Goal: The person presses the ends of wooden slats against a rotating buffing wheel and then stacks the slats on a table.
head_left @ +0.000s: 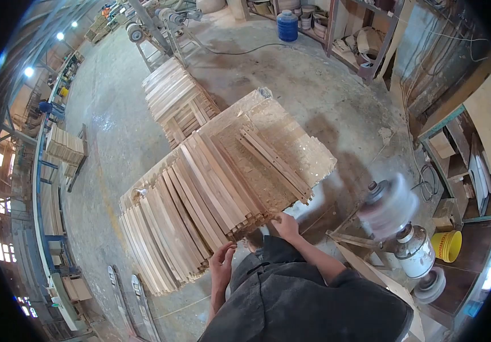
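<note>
A big stack of long wooden slats (200,211) lies on a low particle-board platform (291,137) in front of me. My left hand (221,263) touches the near ends of the slats at the stack's front edge, fingers spread. My right hand (285,225) rests on the near end of the slats further right, fingers curled over the wood. A smaller bundle of slats (274,165) lies across the top right of the platform. Whether either hand grips a slat firmly is hard to tell.
A spinning sanding drum (390,208) on a motor (416,253) stands close at my right, with a yellow bucket (447,245) behind it. A second slat pile (177,102) lies further off on the concrete floor. Shelves line the right wall; a blue barrel (287,25) stands at the back.
</note>
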A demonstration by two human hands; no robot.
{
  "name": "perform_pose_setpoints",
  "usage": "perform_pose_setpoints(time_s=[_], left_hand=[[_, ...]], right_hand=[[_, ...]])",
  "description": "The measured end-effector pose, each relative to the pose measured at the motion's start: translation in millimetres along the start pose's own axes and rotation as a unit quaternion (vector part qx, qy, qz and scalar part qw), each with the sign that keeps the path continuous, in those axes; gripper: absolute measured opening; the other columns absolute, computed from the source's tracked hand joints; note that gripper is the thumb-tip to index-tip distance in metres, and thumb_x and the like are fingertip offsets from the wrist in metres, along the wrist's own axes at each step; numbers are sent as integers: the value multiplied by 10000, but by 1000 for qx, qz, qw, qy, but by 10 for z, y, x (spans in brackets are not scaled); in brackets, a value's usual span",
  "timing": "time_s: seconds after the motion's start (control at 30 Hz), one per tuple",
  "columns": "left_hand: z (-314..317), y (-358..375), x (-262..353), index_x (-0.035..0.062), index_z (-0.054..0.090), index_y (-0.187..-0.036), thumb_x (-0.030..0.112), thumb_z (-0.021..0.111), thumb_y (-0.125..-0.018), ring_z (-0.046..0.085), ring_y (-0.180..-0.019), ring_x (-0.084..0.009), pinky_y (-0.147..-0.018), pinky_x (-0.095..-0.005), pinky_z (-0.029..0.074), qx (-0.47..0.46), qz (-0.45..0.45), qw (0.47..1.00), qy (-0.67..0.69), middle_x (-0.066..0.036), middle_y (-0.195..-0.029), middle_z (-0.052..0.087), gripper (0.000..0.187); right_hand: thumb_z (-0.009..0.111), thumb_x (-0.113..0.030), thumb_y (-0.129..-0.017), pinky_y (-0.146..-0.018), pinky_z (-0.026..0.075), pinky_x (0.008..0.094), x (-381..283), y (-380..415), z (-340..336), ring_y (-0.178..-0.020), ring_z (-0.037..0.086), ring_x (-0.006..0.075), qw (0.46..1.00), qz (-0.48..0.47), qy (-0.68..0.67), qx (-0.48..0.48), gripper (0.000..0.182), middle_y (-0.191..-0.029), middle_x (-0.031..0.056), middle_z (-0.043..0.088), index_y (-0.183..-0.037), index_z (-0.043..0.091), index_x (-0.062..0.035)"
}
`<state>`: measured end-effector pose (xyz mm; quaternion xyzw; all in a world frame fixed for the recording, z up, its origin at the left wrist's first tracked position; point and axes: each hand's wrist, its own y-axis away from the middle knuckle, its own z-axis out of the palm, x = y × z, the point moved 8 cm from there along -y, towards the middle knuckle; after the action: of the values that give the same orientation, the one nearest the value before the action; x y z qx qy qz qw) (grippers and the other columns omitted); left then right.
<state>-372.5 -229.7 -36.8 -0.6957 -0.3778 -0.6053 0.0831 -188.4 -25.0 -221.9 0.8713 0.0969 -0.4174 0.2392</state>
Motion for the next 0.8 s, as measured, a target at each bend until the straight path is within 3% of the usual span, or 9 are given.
perform_pose_setpoints(time_s=[0.07,0.17,0.47,0.5,0.57,0.63,0.77,0.8], left_hand=[[22,13,-6,-22,658,-1235,161,598,-1018,674,-1064,-173,-977,-318,504,-8,6,1000,1,-95,-1114,732,290],[-15,35,26,-23,660,-1231,151,601,-1014,670,-1079,-170,-985,-317,500,-4,8,1000,1,-95,-1119,730,285],[-119,100,-67,-2,674,-1226,160,610,-1006,682,-1069,-166,-972,-321,511,20,5,1000,-3,-91,-1095,742,281],[-130,91,-83,-2,674,-1226,160,610,-1006,682,-1069,-166,-972,-321,511,24,8,1000,-1,-91,-1095,742,281],[-140,87,-70,1,680,-1220,163,613,-1003,683,-1073,-163,-974,-322,509,26,9,1000,-11,-87,-1093,746,280],[-175,93,-45,3,681,-1220,166,616,-1000,685,-1073,-165,-974,-324,508,32,11,999,-19,-90,-1095,748,281],[-204,99,-27,9,682,-1223,171,623,-994,689,-1078,-168,-974,-325,505,22,12,999,-48,-100,-1102,749,287],[-206,92,-40,9,682,-1223,171,623,-994,689,-1078,-168,-974,-325,505,22,13,999,-46,-100,-1102,749,287]], right_hand=[[727,-308,-806,-772,542,495,-293,-115,131,-879,698,384,987,-98,126,9,360,-880,211,705,-1038,682,-36],[725,-266,-801,-775,539,505,-359,-271,259,-894,693,389,977,-101,185,-41,297,-910,220,705,-974,673,-30],[716,-233,-799,-746,536,503,-568,-344,216,-867,691,389,945,-231,227,-44,254,-891,204,705,-950,664,-36],[716,-233,-799,-746,536,503,-545,-362,207,-867,691,389,944,-236,228,-44,254,-891,204,705,-950,664,-36],[703,-221,-805,-736,536,508,-327,-470,-95,-887,689,385,975,-92,198,30,232,-909,208,701,-953,668,-46],[696,-206,-813,-767,532,486,-119,-555,-343,-886,684,373,985,-10,168,35,223,-938,186,692,-968,646,-54],[685,-228,-852,-766,532,487,-324,-448,-596,-892,682,380,975,-91,189,75,271,-948,190,683,-1037,615,-43],[684,-233,-864,-771,532,496,-486,-409,-552,-896,682,383,965,-150,200,84,291,-950,187,680,-1071,600,-45]])
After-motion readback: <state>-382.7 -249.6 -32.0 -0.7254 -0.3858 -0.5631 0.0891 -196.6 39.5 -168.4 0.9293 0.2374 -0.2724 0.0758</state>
